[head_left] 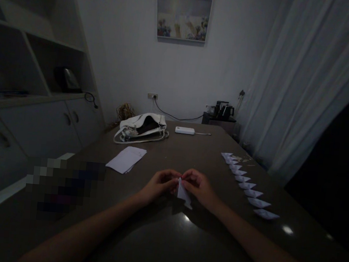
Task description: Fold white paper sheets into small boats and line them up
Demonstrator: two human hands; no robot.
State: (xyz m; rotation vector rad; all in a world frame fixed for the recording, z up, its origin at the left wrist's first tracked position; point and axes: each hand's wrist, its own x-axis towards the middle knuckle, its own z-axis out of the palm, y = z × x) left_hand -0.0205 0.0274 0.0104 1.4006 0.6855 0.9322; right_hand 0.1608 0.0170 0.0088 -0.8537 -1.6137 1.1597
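Observation:
Both hands meet over the middle of the dark table, pinching one small piece of folded white paper (184, 194). My left hand (163, 183) grips its upper end from the left, thumb and fingers closed. From the other side my right hand (198, 186) holds the same end, its fingertips close to the left ones. The paper's lower part hangs toward me in a narrow pointed shape; its top is hidden by the fingers. To the right, several folded paper boats (246, 185) stand in a slanting row. A stack of white paper sheets (126, 159) lies to the left.
A white handbag (144, 127) sits open at the back left of the table (152, 243). Near the far edge lies a white power bank (184, 130) with a short cable. Small scraps (245, 160) lie beyond the boats. A blurred-out area covers the left side.

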